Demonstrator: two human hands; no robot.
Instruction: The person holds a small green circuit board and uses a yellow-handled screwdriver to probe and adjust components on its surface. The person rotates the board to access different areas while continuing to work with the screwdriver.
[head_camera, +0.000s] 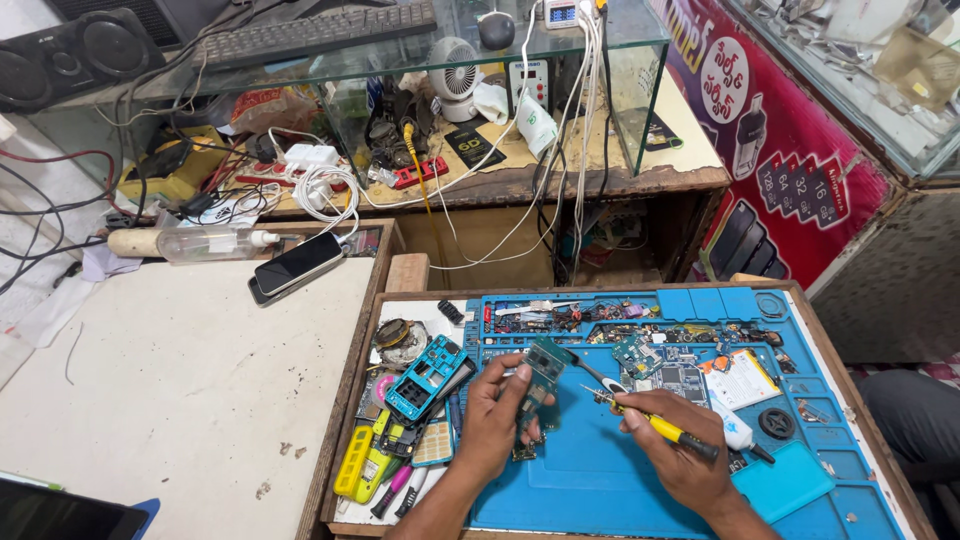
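Note:
My left hand (493, 418) grips a small green and teal phone circuit board (541, 385), held upright over the blue repair mat (600, 470). My right hand (672, 450) holds a yellow-handled screwdriver (668, 430), its metal tip pointing left toward the board at about the board's mid height. Both hands hover over the near middle of the mat.
Loose phone parts, a teal frame (428, 378) and yellow tools (355, 462) lie left of the mat. A white bottle (735, 430), more boards and a battery sit right. A phone (297, 264) and plastic bottle (205, 243) rest on the white table. Cables, a fan (455, 66) and keyboard crowd the glass shelf behind.

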